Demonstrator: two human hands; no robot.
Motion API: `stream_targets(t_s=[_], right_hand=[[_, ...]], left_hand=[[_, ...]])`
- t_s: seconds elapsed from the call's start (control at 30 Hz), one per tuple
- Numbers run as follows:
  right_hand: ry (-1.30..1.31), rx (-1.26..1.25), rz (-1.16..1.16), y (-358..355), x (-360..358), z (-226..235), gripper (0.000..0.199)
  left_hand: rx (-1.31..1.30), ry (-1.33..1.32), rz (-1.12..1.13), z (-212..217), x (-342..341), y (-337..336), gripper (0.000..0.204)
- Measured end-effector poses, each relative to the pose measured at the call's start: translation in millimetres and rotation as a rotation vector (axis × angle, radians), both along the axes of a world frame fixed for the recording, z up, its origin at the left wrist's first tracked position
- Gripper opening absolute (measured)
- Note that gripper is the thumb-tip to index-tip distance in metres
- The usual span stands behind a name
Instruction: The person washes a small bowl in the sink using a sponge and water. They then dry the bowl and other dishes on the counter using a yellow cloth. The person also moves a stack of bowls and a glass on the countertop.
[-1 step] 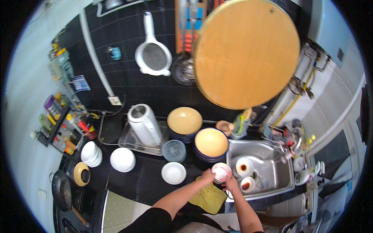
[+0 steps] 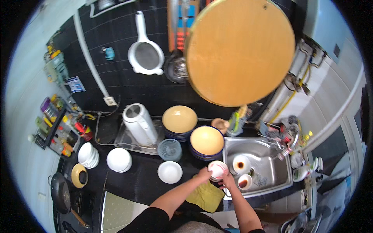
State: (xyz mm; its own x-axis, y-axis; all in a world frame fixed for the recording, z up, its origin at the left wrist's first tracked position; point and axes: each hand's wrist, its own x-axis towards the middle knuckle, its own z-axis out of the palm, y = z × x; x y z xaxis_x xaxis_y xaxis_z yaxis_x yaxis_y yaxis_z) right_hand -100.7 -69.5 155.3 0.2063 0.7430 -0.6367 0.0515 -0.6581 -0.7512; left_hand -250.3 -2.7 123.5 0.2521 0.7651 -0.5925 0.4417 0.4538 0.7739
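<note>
At the counter's front, left of the sink, both hands are on a small white bowl [image 2: 217,167] with reddish marks inside. More rims seem to show beneath it, as if stacked. My left hand [image 2: 203,174] grips its left side, fingers curled at the rim. On the right side, my right hand [image 2: 227,179] has its fingers closed around the edge. A yellow-green cloth [image 2: 206,197] lies under my forearms. In the steel sink [image 2: 268,167] sit two white bowls, an upper one [image 2: 235,169] and a lower one [image 2: 248,184], each with dark liquid in it.
Left of my hands are a white bowl [image 2: 169,172], a bluish glass bowl [image 2: 169,150] and stacked white bowls [image 2: 119,159]. Large cream bowls [image 2: 207,140] stand behind, near a white kettle [image 2: 140,126]. A round wooden board [image 2: 241,54] hangs above. A pan [image 2: 60,192] is far left.
The whole view has shifted slightly, so things appear a little further left. Both hands stay on the small bowl.
</note>
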Motion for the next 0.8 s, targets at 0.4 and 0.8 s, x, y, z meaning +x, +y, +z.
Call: stream_targets(t_s=[0.4,0.8], right_hand=[[0.221,0.371,-0.014,-26.0,14.4,-28.1,0.055],[-0.301,0.824,-0.063,-38.1,94.6,55.9,0.066]], left_hand=[[0.257,-0.117,-0.039,29.9,1.9,-32.1,0.067],[1.171,-0.405,-0.43,155.2,64.6,-32.5,0.076]])
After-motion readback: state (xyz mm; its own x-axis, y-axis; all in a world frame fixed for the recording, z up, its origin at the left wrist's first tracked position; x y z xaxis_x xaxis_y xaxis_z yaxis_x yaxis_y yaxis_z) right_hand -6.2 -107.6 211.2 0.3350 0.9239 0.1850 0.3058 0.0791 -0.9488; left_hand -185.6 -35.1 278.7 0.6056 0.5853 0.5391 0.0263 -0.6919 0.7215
